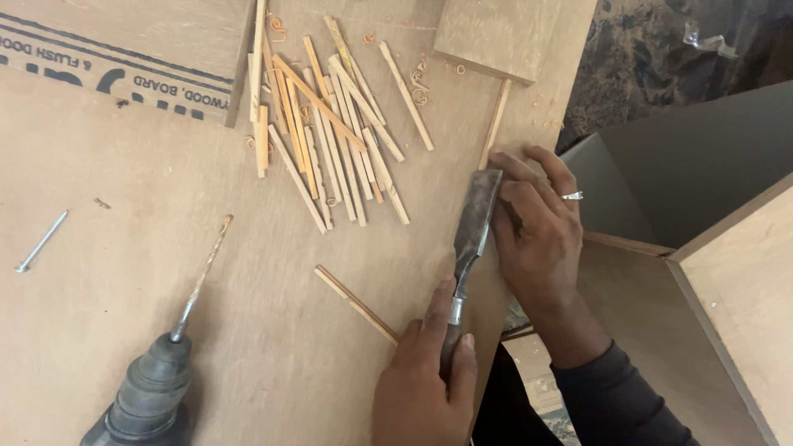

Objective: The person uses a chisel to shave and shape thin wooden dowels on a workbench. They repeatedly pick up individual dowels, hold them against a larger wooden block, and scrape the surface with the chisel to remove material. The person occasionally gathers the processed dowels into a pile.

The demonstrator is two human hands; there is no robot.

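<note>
My left hand (423, 386) grips the handle of a flat steel chisel (473, 221), whose blade points away from me across the plywood sheet (124, 289). My right hand (537, 239), with a ring on one finger, lies beside the blade. Its fingertips press a thin wood strip (496, 120) at the blade's tip, near the sheet's right edge. The part of the strip under the fingers is hidden.
A pile of several thin wood sticks (330, 140) lies left of the chisel, and one loose stick (355, 304) lies nearer me. A drill (153, 392) with a long bit (202, 272) rests at lower left, a nail (41, 241) at far left. Board offcuts (496, 33) sit at the top, a wooden box (743, 281) at the right.
</note>
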